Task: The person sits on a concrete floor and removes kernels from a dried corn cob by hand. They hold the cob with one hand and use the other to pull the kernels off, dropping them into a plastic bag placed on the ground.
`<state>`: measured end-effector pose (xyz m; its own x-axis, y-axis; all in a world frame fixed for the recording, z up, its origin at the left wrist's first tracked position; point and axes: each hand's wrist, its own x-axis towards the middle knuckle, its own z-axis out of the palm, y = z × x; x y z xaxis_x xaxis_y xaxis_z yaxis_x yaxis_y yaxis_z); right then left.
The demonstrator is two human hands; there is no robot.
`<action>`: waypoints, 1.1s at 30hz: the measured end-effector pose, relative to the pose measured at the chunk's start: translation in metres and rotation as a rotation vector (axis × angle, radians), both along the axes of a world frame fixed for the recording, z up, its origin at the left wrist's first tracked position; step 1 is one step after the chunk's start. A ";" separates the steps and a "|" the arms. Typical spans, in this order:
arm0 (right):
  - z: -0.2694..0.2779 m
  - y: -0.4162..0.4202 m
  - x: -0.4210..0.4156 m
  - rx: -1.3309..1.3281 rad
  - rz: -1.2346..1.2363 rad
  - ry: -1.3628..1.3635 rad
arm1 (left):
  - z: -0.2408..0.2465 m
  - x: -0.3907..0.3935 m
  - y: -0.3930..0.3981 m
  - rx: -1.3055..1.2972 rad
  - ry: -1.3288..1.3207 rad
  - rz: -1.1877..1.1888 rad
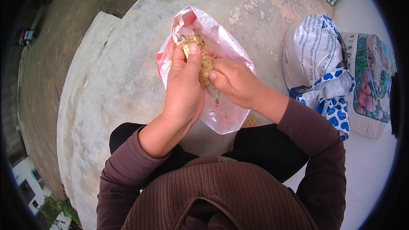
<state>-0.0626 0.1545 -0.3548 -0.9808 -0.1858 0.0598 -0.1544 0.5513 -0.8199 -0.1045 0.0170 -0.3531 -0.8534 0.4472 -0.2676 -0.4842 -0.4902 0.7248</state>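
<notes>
A dried corn cob (pixel 206 67) with pale yellow kernels is held above the mouth of a pinkish-white plastic woven sack (pixel 230 48). My left hand (pixel 187 80) grips the cob from the left, its thumb pressed on the upper kernels. On the other side my right hand (pixel 236 81) holds the cob, thumb against its lower middle. Dry silk clings around the upper end, and the brown tip points down toward me. The sack stands open on the floor between my legs; my hands and the cob hide much of its inside.
At right, a full white sack (pixel 311 51) bearing writing stands by another printed sack (pixel 372 76) against the white wall. A bag with blue hearts (pixel 335 108) lies before them. The concrete floor (pixel 121 70) drops at an edge to darker paving (pixel 44 108) at left.
</notes>
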 end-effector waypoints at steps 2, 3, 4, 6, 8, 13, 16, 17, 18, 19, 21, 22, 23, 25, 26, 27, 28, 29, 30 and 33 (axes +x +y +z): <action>-0.005 0.000 0.000 0.005 -0.013 0.012 | 0.002 0.000 0.001 0.018 0.012 -0.008; -0.008 0.000 0.000 -0.016 -0.017 0.028 | 0.001 0.000 0.000 0.024 0.009 -0.010; -0.011 0.000 0.000 -0.037 -0.020 0.044 | 0.000 0.000 0.000 0.031 0.007 -0.012; -0.010 0.000 -0.001 -0.073 -0.031 0.015 | 0.000 -0.001 0.000 0.040 -0.004 -0.003; -0.004 0.001 -0.001 -0.104 -0.044 -0.074 | 0.001 -0.001 0.001 0.045 -0.020 0.017; 0.001 0.007 -0.003 -0.061 0.005 -0.022 | 0.003 -0.006 -0.003 -0.048 -0.032 0.075; 0.005 0.004 -0.003 0.026 0.013 0.027 | 0.003 -0.007 -0.003 -0.073 -0.008 0.081; 0.007 0.002 -0.003 0.053 0.010 0.032 | 0.004 -0.006 -0.002 -0.079 0.006 0.077; 0.005 0.002 -0.003 0.023 0.005 0.035 | 0.005 -0.006 -0.002 -0.063 -0.004 0.071; 0.000 0.001 -0.003 -0.006 -0.001 0.038 | 0.006 -0.006 -0.001 -0.047 -0.013 0.065; -0.002 0.001 -0.002 -0.054 -0.001 0.015 | 0.005 -0.006 -0.001 0.001 -0.040 0.033; -0.002 0.002 -0.002 -0.072 0.005 -0.010 | 0.002 -0.008 -0.003 0.033 -0.058 0.008; -0.002 0.003 -0.002 -0.090 0.010 -0.035 | 0.000 -0.009 -0.004 0.064 -0.076 -0.017; -0.006 0.005 -0.001 -0.148 0.001 -0.082 | -0.001 -0.009 -0.004 0.074 -0.081 -0.026; -0.007 0.006 0.000 -0.178 -0.003 -0.105 | -0.002 -0.010 -0.005 0.078 -0.084 -0.030; -0.007 0.005 0.000 -0.204 -0.007 -0.099 | -0.002 -0.011 -0.005 0.091 -0.100 -0.033; -0.005 0.004 0.000 -0.230 -0.011 -0.094 | -0.003 -0.012 -0.006 0.103 -0.117 -0.036; -0.003 0.003 0.000 -0.255 -0.014 -0.088 | -0.003 -0.013 -0.007 0.115 -0.133 -0.039; -0.001 0.005 0.000 -0.231 0.007 -0.101 | -0.003 -0.014 -0.006 0.111 -0.134 -0.029; 0.001 0.009 -0.002 -0.128 0.066 -0.101 | -0.003 -0.014 -0.006 0.103 -0.138 0.002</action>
<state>-0.0642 0.1632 -0.3542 -0.9688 -0.2476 -0.0116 -0.1000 0.4330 -0.8958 -0.1186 0.0111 -0.3563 -0.8125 0.4771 -0.3350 -0.5748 -0.5595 0.5971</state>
